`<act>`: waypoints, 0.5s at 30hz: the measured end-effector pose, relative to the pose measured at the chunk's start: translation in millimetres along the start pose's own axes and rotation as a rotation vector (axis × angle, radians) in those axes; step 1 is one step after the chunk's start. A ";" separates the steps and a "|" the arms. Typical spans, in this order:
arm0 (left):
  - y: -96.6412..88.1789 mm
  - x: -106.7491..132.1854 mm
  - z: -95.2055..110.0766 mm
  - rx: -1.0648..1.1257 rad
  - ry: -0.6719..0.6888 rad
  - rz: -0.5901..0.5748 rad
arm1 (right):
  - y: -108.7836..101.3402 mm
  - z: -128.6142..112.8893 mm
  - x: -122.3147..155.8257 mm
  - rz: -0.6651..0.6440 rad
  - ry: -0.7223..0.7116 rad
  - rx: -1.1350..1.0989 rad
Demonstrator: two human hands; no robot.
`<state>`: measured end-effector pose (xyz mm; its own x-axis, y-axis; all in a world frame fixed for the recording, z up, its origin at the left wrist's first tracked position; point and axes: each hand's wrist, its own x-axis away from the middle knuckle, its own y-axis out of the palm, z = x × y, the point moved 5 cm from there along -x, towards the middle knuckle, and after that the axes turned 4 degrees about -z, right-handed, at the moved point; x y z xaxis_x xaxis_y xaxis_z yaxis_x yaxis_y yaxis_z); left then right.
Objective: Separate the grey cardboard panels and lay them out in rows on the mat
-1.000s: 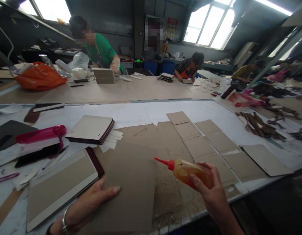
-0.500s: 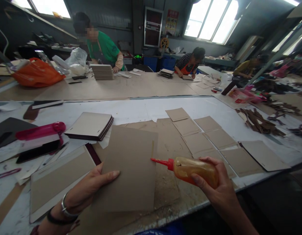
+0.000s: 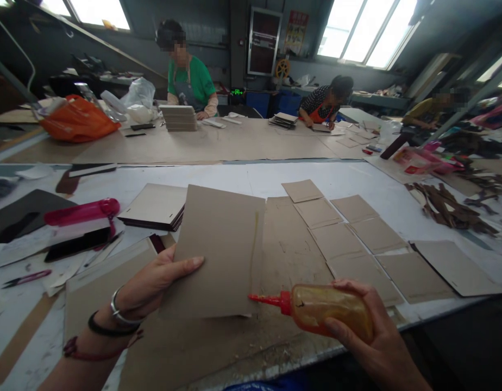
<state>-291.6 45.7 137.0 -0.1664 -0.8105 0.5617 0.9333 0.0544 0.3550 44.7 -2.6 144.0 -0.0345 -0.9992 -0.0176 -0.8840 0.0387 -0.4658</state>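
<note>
My left hand (image 3: 169,277) grips the left edge of a grey-brown cardboard sheet (image 3: 218,244), thumb on top, and the sheet is tilted up off the table. My right hand (image 3: 369,320) is wrapped round a glue bottle (image 3: 328,309) of amber liquid with a red nozzle. The bottle lies nearly level, and its tip points at the sheet's lower right edge. A thin line of glue (image 3: 254,244) runs down the sheet's right side to the tip. To the right, several smaller cardboard pieces (image 3: 336,239) lie in rows, some with a glue line along one edge.
A stack of covered boards (image 3: 153,203), a pink case (image 3: 82,212), a black phone (image 3: 77,244) and a pen-like tool (image 3: 26,278) lie at left. Brown scraps (image 3: 450,209) are at far right. Across the table, a person in green (image 3: 198,81) and others work.
The glue line has grown longer down the sheet's right side as the bottle tip moved toward its lower edge. My left hand has raised the sheet. My view has shifted slightly left.
</note>
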 end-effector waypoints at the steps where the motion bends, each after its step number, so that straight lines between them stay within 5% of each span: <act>1: 0.2 -0.2 0.7 -0.004 0.002 0.000 | 0.5 -1.8 -0.7 -0.014 -0.006 0.009; 11: 2.8 3.0 -14.1 -0.049 -0.086 -0.103 | -3.8 -26.6 -34.5 0.279 -0.107 0.047; 15: 3.1 0.7 -17.9 0.054 -0.037 -0.021 | -2.9 -12.6 -42.2 0.352 -0.047 -0.237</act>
<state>-283.2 34.8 125.2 -0.1978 -0.7899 0.5805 0.9113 0.0700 0.4057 42.8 39.4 157.3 -0.3374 -0.9236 -0.1818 -0.9049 0.3715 -0.2077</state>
